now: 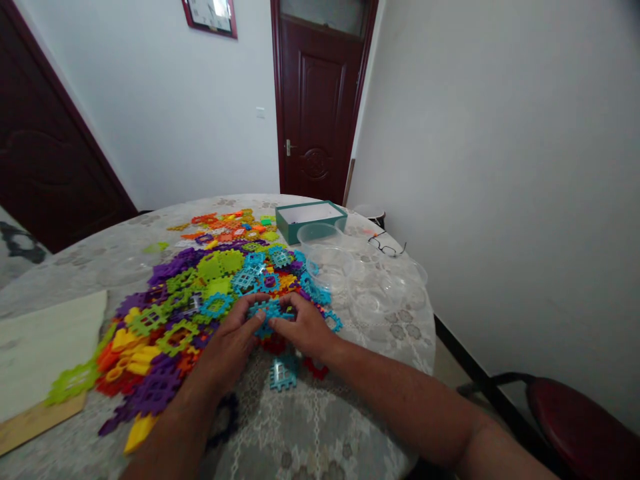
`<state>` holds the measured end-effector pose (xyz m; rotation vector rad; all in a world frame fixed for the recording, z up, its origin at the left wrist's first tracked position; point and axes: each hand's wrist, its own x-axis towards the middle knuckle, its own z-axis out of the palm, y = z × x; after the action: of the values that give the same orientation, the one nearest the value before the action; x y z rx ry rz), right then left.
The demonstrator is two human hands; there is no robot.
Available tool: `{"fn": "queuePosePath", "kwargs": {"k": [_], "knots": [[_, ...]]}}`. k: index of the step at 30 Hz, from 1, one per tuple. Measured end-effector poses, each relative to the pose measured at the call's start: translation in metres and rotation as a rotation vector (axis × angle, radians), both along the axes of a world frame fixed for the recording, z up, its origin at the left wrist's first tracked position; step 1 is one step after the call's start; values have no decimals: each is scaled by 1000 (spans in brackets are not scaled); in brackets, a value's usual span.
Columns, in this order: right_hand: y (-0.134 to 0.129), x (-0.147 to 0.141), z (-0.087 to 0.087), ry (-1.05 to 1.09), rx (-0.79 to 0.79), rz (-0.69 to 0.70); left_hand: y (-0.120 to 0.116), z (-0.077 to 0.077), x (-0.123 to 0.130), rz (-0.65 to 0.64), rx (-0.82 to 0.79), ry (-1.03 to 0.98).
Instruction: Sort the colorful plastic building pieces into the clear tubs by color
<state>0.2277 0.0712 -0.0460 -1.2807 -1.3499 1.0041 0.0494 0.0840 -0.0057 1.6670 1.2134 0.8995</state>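
Note:
Both hands meet at the near edge of a big pile of coloured plastic pieces [215,267]. My left hand [243,330] and my right hand [305,327] are closed on blue notched pieces [270,309], thumbs on the near side and fingers beyond. How many blue pieces are held cannot be made out. Just below the hands, a light blue square piece [283,373] lies on the cloth, with a red piece [316,368] to its right. A dark ring-shaped piece [225,420] is partly hidden by my left forearm.
Clear plastic bowls [333,267] stand right of the pile, near a green open box [310,220] and eyeglasses [387,248]. A pale sheet [50,353] lies on the left of the round table [320,440]. A dark red chair [580,420] is at the lower right.

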Motion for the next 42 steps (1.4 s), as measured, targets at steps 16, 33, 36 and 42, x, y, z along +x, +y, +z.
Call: {"fn": "queuePosePath", "kwargs": {"k": [16,33,36,42], "knots": [[-25,168,106,-524,306,-467,8,-11,0,-96,-348,-593],[-62,282,36,-912,164,-669,9,-10,0,-64,-285,-329],[-75,280,21,-965,138,-580,9,-11,1,-56,-277,-301],[-69,292,-3,-1062,66,-544,11,-17,-1,-77,-307,-275]]}}
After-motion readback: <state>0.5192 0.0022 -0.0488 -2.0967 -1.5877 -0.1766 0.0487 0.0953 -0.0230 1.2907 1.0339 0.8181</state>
